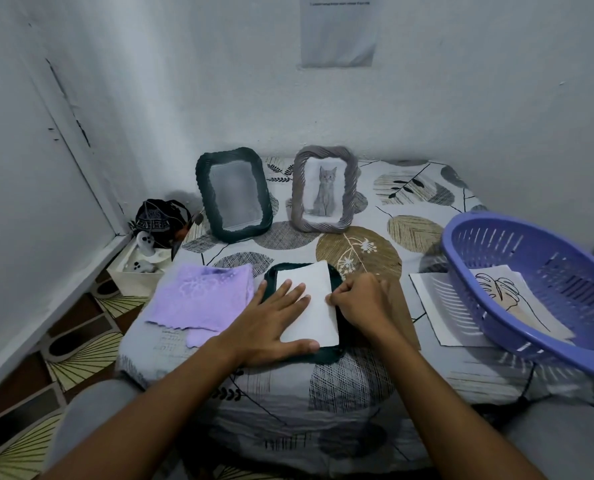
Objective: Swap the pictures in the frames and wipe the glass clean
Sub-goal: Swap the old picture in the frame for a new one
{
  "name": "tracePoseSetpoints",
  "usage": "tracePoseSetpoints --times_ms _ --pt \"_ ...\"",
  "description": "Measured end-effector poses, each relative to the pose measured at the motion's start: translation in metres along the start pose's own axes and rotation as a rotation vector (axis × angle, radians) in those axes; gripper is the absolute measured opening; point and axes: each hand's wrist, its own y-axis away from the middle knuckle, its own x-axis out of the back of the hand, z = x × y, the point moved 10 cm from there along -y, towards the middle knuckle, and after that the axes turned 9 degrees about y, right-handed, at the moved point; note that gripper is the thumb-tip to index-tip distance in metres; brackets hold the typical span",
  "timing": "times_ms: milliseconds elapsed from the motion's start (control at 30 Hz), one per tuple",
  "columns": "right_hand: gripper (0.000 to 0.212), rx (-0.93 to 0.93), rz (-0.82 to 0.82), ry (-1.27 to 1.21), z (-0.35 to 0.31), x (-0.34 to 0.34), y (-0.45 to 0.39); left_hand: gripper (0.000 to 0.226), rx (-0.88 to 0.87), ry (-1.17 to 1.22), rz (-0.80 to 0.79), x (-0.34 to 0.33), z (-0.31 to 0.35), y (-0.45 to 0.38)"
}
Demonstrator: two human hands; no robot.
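Leaf-print table (357, 393): left hand (271, 323) flat on white sheet (309, 306) over dark frame (337, 355); right hand (361, 299) pinches sheet's right edge.

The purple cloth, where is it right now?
The purple cloth lies on the bed's left side, just left of the left hand.

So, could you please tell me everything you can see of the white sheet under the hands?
The white sheet is a plain, blank rectangle, apparently paper or card, lying flat on a dark green frame that lies flat on the patterned cloth. The left hand presses flat on its left part, thumb along the near edge; the right hand pinches its right edge.
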Motion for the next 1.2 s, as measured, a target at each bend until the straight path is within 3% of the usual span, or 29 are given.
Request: tracePoseSetpoints --times_ms 233,367,533,633,733,833,900,967,1067,1133,1200 --pt "0.016 0.058 0.013 -0.170 -0.001 0.007 0.004 0.104 0.026 0.066 0.049 0.007 -0.004 0.002" --pt "0.012 0.102 0.075 -0.230 -0.001 0.025 0.002 0.097 0.040 0.142 0.149 0.017 -0.010 -0.001" --pt "0.005 -0.004 -0.012 -0.505 0.014 0.024 -0.005 0.072 0.068 0.381 0.373 0.047 -0.006 -0.001" --pt "0.009 -0.026 -0.089 -0.711 0.014 0.033 -0.004 0.050 0.215 0.757 0.544 0.066 -0.013 -0.006" --pt "0.006 0.001 -0.128 -0.815 0.006 0.058 0.000 0.039 0.421 1.355 0.452 0.053 -0.013 -0.028" --pt "0.003 0.098 -0.013 -0.691 0.010 0.098 -0.001 0.008 0.427 1.529 0.429 0.058 0.007 -0.046" --pt "0.008 0.190 0.215 -0.393 0.022 0.141 -0.002 0.007 0.418 1.527 0.432 0.060 0.020 -0.057" --pt "0.025 0.159 0.314 -0.052 0.043 0.169 -0.009 0.008 0.422 1.500 0.427 0.055 0.030 -0.069" --pt "0.041 0.016 0.076 0.169 0.086 0.165 -0.029 0.010 0.445 1.402 0.410 0.041 0.046 -0.090" --pt "0.033 -0.026 -0.106 0.100 0.101 0.149 -0.032 0.013 0.461 1.337 0.387 0.028 0.058 -0.103" --pt "0.022 -0.039 -0.164 0.006 0.104 0.143 -0.033 0.014 0.476 1.287 0.360 0.017 0.067 -0.114"
